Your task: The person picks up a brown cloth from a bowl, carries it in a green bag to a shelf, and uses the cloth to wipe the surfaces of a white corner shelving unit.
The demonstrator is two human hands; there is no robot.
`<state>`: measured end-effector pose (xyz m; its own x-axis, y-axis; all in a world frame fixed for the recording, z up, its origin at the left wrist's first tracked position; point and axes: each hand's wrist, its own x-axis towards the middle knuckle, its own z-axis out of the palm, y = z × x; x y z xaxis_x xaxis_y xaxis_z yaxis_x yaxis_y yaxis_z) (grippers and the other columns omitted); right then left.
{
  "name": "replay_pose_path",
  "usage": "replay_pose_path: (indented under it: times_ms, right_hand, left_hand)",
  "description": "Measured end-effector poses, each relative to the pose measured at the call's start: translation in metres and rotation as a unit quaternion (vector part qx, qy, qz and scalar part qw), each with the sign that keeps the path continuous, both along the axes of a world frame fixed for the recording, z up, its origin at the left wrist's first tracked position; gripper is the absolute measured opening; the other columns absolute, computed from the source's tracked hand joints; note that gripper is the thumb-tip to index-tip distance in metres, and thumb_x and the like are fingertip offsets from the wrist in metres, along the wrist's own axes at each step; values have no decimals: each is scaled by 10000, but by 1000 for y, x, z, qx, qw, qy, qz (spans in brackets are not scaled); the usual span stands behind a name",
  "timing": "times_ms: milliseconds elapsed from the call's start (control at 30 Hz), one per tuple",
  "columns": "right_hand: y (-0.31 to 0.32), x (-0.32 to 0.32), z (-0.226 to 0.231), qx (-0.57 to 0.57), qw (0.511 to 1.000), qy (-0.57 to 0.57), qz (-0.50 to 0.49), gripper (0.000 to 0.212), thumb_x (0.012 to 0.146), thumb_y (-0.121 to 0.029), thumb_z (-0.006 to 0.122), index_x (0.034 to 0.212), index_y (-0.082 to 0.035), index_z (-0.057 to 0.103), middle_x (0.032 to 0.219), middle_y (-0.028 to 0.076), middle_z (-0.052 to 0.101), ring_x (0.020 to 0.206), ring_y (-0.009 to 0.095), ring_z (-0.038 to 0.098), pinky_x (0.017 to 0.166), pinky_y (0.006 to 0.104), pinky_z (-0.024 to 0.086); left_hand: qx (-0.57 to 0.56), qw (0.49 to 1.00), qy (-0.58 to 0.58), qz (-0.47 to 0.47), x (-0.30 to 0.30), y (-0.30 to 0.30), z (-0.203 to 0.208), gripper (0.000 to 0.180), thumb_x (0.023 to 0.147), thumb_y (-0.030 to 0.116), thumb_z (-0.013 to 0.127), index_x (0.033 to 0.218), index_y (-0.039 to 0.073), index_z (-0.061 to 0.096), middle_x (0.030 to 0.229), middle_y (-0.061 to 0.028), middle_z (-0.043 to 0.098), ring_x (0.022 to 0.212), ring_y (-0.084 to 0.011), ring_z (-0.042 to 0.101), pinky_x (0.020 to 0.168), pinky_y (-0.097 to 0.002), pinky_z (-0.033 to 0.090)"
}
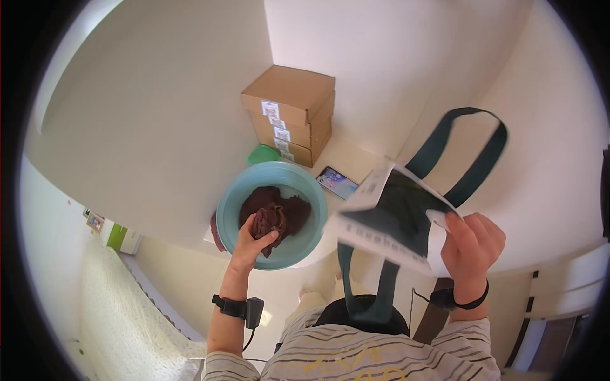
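Note:
My left hand point(251, 241) grips a bunched dark red cloth point(272, 216) that lies inside a light blue basin point(236, 197). The basin rests on a cream counter point(356, 159). My right hand point(471, 244) holds up a white tote bag point(381, 222) by one edge, with its dark lined mouth facing me. The bag's dark green straps point(473, 155) loop above and hang below it. Both wrists wear black bands.
Three stacked brown cardboard boxes point(292, 111) stand behind the basin, a green object point(264, 154) at their foot. A phone point(337, 182) lies on the counter between basin and bag. White walls surround the counter; a textured mat point(121, 317) lies lower left.

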<state>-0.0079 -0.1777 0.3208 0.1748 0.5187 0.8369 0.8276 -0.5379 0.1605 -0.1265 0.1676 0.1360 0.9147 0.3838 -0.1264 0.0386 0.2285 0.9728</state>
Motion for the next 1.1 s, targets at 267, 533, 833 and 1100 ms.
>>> replay_pose_path:
  times_ms: [267, 533, 833, 1100]
  right_hand:
    - [-23, -57, 2, -40, 998, 46, -6, 265, 598, 59, 669, 817, -78, 612, 568, 2, 387, 427, 140, 339, 382, 249, 237]
    - [-36, -62, -11, -60, 988, 100, 106, 255, 582, 5, 671, 822, -71, 628, 566, 4, 385, 431, 138, 373, 380, 251, 263]
    - [-42, -57, -62, -157, 948, 143, 236, 158, 610, -93, 656, 738, -119, 568, 589, -8, 432, 477, 127, 471, 397, 253, 331]
    - [-41, -66, -104, -217, 893, 217, 329, 147, 650, -105, 616, 729, -132, 494, 576, -6, 457, 509, 141, 540, 437, 268, 402]
  left_hand:
    - [184, 983, -11, 8, 5, 5, -13, 565, 719, 132, 801, 1180, -28, 516, 1070, -99, 617, 975, -173, 595, 870, -301, 482]
    - [438, 888, -1, 138, -8, 17, -30, 574, 754, 231, 794, 1188, -38, 532, 1143, -164, 611, 1063, -211, 590, 913, -327, 470]
    - [344, 908, -84, -226, -64, -152, 155, 76, 874, 51, 592, 866, 4, 651, 819, -101, 641, 729, -238, 607, 663, -304, 477]
    - [506, 833, 59, -214, -90, -209, 144, 96, 823, 98, 617, 852, 7, 610, 782, -133, 585, 741, -350, 577, 612, -417, 461]
